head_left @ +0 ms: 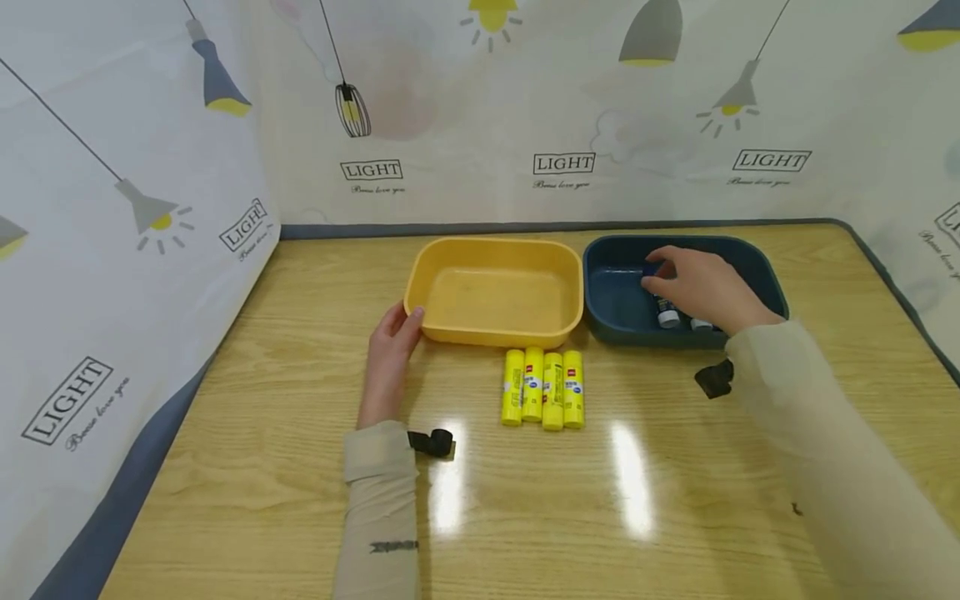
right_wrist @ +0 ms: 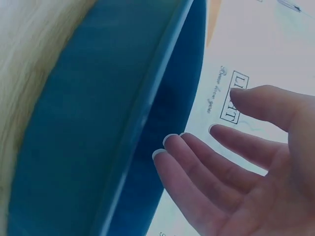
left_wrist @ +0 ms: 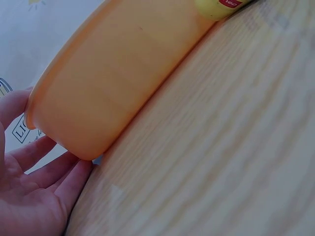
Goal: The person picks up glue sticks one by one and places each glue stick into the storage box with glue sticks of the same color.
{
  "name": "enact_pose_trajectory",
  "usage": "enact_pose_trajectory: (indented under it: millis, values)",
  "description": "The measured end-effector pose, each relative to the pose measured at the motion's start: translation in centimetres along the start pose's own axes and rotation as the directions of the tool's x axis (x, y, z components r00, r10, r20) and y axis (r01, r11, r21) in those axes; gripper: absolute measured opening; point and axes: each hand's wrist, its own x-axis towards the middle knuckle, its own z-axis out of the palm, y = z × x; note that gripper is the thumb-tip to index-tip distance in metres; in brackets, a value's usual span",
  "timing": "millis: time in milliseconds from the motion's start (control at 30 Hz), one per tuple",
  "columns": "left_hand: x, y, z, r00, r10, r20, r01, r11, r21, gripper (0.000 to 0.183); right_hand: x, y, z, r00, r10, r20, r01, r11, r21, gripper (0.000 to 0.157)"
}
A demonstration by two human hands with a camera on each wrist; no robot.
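Observation:
My left hand (head_left: 390, 354) holds the front left corner of a yellow plastic bin (head_left: 495, 340). In the left wrist view the thumb lies at the rim and the fingers meet the outer wall low down. My right hand (head_left: 701, 283) is over a dark blue bin (head_left: 611, 310), with its thumb and fingers spread apart and nothing between them in the right wrist view. Below that hand, dark tubes (head_left: 664, 308) with white ends lie in the blue bin, partly hidden by it. Several yellow glue sticks (head_left: 553, 392) lie side by side in front of the yellow bin.
The two bins stand side by side on a wooden table (head_left: 262, 417), near its back edge. Behind and to the left hangs a white sheet (head_left: 465, 108) printed with lamps. A black strap end (head_left: 431, 443) sticks out at the left wrist.

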Motion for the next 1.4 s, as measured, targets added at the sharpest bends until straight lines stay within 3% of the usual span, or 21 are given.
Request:
enact_pose_trajectory:
  millis: [200,533,800,1133,1400]
  values:
    - [-0.1,0.2,0.2,1.0,0.004,-0.003,-0.004,1.0,-0.002,0.063,-1.2,0.0,0.8,0.999,-0.026,-0.041,0.028,0.998,0.062,0.061]
    - [-1.4,1.9,0.7,1.0,-0.016,0.015,0.016,0.999,0.028,0.059,-4.3,-0.4,1.9,0.985,-0.048,-0.168,0.078,0.98,0.181,0.054]
    - [-0.6,0.8,0.3,1.0,-0.022,0.002,0.022,0.999,0.03,0.061,-6.1,0.1,2.8,0.968,-0.052,-0.245,0.11,0.968,0.227,0.054]
    - [0.0,-0.2,0.1,1.0,0.01,-0.004,-0.01,1.0,0.024,0.063,-7.4,0.2,3.8,0.965,-0.007,-0.263,0.095,0.941,0.325,0.052]
    - [-0.2,0.1,0.1,1.0,-0.016,-0.01,0.016,0.998,0.054,0.061,-7.7,0.9,4.2,0.937,0.036,-0.348,0.097,0.929,0.358,0.047]
